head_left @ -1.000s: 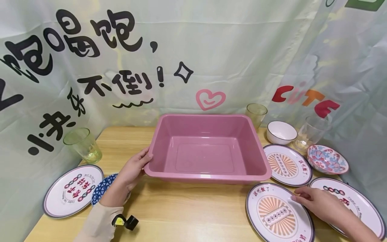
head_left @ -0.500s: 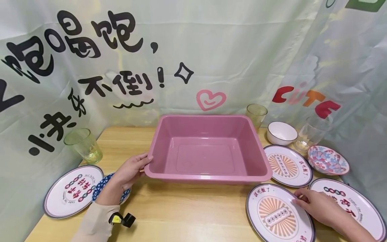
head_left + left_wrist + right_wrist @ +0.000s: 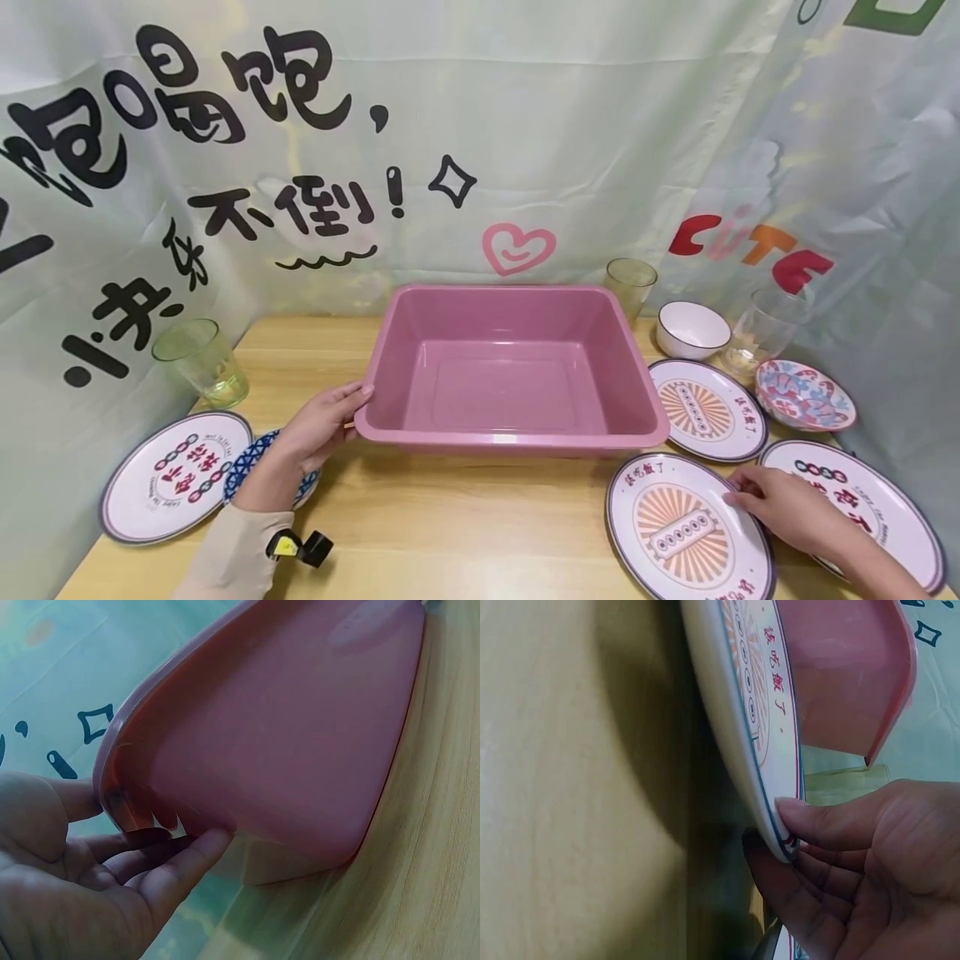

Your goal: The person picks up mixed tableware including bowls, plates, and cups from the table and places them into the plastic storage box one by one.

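Observation:
A pink plastic basin [image 3: 502,392] stands at the middle of the table. My left hand [image 3: 318,429] grips its near left corner, thumb on the rim and fingers beneath, as the left wrist view [image 3: 97,862] shows. At the front right lies a round white plate [image 3: 686,533] with an orange sunburst print. My right hand [image 3: 787,508] pinches its right rim between thumb and fingers. In the right wrist view that plate's rim [image 3: 739,742] is off the wooden surface, with a shadow under it.
Right of the basin are another sunburst plate [image 3: 708,412], a white bowl [image 3: 692,333], a patterned bowl [image 3: 806,400], an oval plate [image 3: 892,517] and glasses [image 3: 765,333]. On the left are a green glass [image 3: 202,367], an oval plate [image 3: 176,483] and a blue-patterned dish [image 3: 251,467].
Both hands keep their holds on the basin and the plate. My left wrist has shifted slightly left, uncovering more of the blue-patterned dish. The head view has turned a little.

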### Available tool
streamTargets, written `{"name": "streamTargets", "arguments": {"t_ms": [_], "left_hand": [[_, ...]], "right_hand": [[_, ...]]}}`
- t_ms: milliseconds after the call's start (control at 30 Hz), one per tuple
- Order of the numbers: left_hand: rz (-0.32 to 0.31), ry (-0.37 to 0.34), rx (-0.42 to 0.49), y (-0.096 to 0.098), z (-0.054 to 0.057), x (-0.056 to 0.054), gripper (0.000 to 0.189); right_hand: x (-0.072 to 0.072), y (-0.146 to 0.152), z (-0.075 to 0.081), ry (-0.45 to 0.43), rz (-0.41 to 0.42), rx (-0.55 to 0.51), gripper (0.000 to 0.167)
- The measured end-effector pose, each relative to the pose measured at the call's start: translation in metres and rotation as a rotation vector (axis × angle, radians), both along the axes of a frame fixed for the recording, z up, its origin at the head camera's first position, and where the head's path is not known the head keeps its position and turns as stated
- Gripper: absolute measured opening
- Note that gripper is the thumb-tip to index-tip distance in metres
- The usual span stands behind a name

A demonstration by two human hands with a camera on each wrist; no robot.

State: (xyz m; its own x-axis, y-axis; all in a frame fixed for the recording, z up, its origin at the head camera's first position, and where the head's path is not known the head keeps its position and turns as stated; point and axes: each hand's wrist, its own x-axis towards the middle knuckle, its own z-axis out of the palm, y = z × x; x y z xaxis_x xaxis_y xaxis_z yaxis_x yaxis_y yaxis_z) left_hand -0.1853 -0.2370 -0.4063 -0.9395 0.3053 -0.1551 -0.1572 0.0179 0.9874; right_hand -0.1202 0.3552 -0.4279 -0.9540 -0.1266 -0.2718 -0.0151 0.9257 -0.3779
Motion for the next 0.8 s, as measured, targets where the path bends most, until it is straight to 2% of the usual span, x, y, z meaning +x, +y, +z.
{"name": "streamTargets", "arguments": {"t_ms": [167, 300, 500, 633, 800], "left_hand": [[0.008, -0.004, -0.007, 0.001, 0.0, 0.0, 0.055], [0.011, -0.003, -0.012, 0.002, 0.001, 0.0, 0.055], [0.012, -0.001, -0.023, 0.001, 0.001, 0.0, 0.055], [0.012, 0.002, -0.017, 0.002, 0.002, 0.001, 0.054], [0.011, 0.0, -0.013, 0.002, 0.002, 0.001, 0.054]], "right_hand": [[0.002, 0.004, 0.002, -0.023, 0.004, -0.078, 0.021], [0.005, 0.007, 0.006, -0.067, -0.022, -0.219, 0.028], [0.009, 0.012, 0.014, -0.148, -0.002, -0.44, 0.041], [0.012, 0.013, 0.017, -0.14, 0.009, -0.463, 0.036], [0.012, 0.012, 0.024, -0.097, -0.008, -0.381, 0.036]]}}
